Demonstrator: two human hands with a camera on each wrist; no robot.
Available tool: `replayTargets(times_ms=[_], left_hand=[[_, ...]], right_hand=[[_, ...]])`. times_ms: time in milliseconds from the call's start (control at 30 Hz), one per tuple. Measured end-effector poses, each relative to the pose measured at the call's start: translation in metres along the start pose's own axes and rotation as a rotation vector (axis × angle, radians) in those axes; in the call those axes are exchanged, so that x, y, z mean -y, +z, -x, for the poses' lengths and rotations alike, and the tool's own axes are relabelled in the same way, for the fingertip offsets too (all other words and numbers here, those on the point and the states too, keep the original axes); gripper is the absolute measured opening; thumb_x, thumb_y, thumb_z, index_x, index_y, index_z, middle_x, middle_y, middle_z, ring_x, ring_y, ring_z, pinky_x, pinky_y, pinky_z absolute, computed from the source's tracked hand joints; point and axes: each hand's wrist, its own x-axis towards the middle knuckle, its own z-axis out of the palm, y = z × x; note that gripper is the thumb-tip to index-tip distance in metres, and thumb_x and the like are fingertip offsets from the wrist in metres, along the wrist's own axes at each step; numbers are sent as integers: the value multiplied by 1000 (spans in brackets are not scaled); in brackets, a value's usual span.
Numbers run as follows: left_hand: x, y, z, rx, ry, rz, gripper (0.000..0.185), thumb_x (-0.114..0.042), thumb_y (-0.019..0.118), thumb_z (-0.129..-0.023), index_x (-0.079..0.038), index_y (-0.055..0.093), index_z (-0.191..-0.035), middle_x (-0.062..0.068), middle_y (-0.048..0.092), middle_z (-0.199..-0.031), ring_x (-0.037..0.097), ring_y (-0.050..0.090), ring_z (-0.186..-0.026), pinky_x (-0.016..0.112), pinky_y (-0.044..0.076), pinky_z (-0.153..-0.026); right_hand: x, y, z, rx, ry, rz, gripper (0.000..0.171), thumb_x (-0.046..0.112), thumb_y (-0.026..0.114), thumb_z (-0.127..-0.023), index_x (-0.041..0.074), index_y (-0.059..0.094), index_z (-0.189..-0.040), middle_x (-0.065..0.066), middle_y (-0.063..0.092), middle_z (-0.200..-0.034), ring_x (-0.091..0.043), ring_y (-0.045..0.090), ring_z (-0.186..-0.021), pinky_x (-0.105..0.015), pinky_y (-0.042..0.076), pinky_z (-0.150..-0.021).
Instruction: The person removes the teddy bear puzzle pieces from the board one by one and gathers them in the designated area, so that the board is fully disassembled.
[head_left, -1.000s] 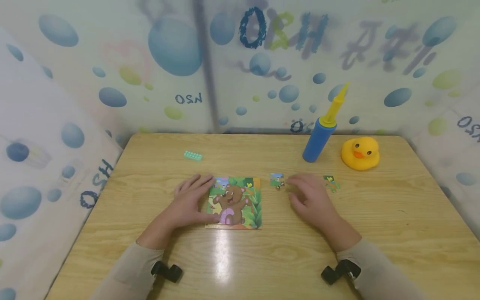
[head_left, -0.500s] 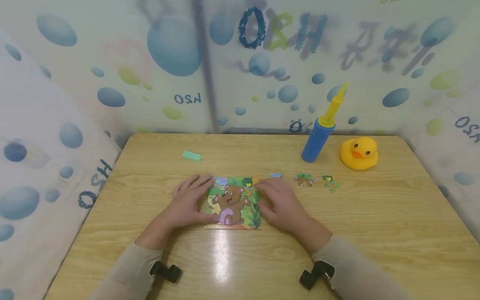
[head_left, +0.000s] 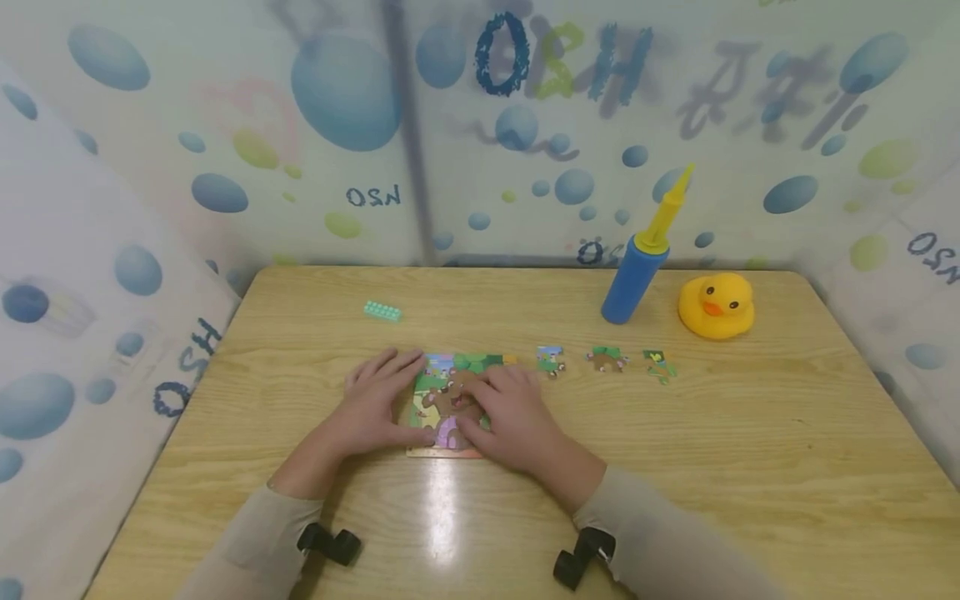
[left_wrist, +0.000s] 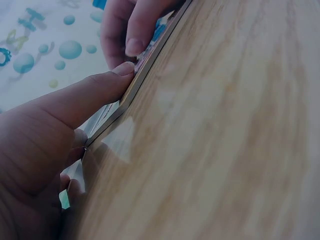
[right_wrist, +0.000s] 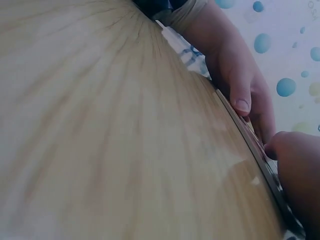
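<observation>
In the head view a square jigsaw puzzle [head_left: 429, 400] with a brown bear picture lies flat on the wooden table. My left hand [head_left: 377, 402] holds its left side, the thumb over the lower left corner and the fingers along the left edge. Over the right half of the picture lies my right hand [head_left: 512, 410], its loosely bent fingers touching the surface and hiding part of the bear. No lifted piece shows between its fingers. The left wrist view shows the left thumb [left_wrist: 102, 90] pressing on the puzzle's rim.
Right of the puzzle lie three loose jigsaw pieces in a row: a sky piece [head_left: 550, 360], a brown piece [head_left: 606, 360] and a green piece [head_left: 659, 365]. Behind them stand a blue and yellow pump [head_left: 633, 279] and a rubber duck [head_left: 716, 308]. A mint toy brick [head_left: 382, 311] lies back left.
My right hand has moved left from the loose pieces onto the puzzle, uncovering the middle piece, then the left one. The left hand keeps its place on the puzzle.
</observation>
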Motion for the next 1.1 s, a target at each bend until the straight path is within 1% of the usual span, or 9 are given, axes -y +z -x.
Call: replayTargets(times_ms=[100,167,300,433,567,700,767,867,1100], left_hand=[[0,0,0,-1,-2,2,117,-65,89,-76,-9,39,-166,7,31,-174,45,15,-159,72,6,-119],[0,1,0,-1,-1,0,116,-66,88,-77,-9,39,-166,7,31,-174,45,15,-159,72,6,-118],[-1,2,1,4,-1,0,117,-66,88,-77,-10,39,-166,7,30,-174,45,14,-159,72,5,-119],[-2,2,0,6,-1,-4,116,-66,88,-77,-10,39,-166,6,30,-175,45,14,-159,72,5,-119],[-2,1,0,10,-2,-1,116,-64,89,-78,-9,38,-166,6,29,-175,45,13,-159,73,5,-119],[-1,1,0,14,-3,-1,116,-63,89,-78,-9,38,-167,7,30,-174,46,13,-159,73,5,-119],[-1,1,0,12,-2,-2,116,-64,89,-78,-9,38,-167,7,30,-174,46,14,-159,73,5,-119],[-1,1,1,9,-1,-3,116,-65,88,-78,-9,38,-166,7,30,-174,46,14,-159,73,6,-119],[-1,1,0,5,-1,-3,115,-65,88,-79,-9,39,-166,6,30,-174,45,14,-159,73,6,-118]], right_hand=[[8,6,-8,7,11,12,36,46,71,-98,22,75,-126,4,65,-121,-20,54,-109,-44,40,-94],[13,9,-12,10,34,31,36,47,69,-99,22,75,-124,4,66,-124,-19,54,-111,-43,41,-93],[20,13,-17,20,103,53,34,47,67,-98,22,76,-119,6,67,-116,-18,55,-105,-39,41,-88],[23,12,-19,40,163,4,34,48,70,-95,23,76,-117,10,67,-104,-14,54,-95,-38,40,-85],[23,8,-22,72,215,-89,39,51,75,-90,24,78,-118,15,68,-95,-11,54,-89,-40,38,-83],[20,6,-26,126,256,-152,47,56,80,-84,26,78,-120,20,62,-84,-10,52,-87,-42,34,-83],[20,6,-27,153,263,-152,49,58,81,-82,27,78,-121,20,59,-81,-10,52,-87,-43,33,-84],[20,5,-28,175,263,-133,52,59,83,-82,27,77,-122,20,58,-83,-10,52,-89,-44,34,-86],[16,5,-30,189,255,-169,43,48,84,-89,25,76,-125,20,64,-89,-10,54,-91,-46,35,-91]])
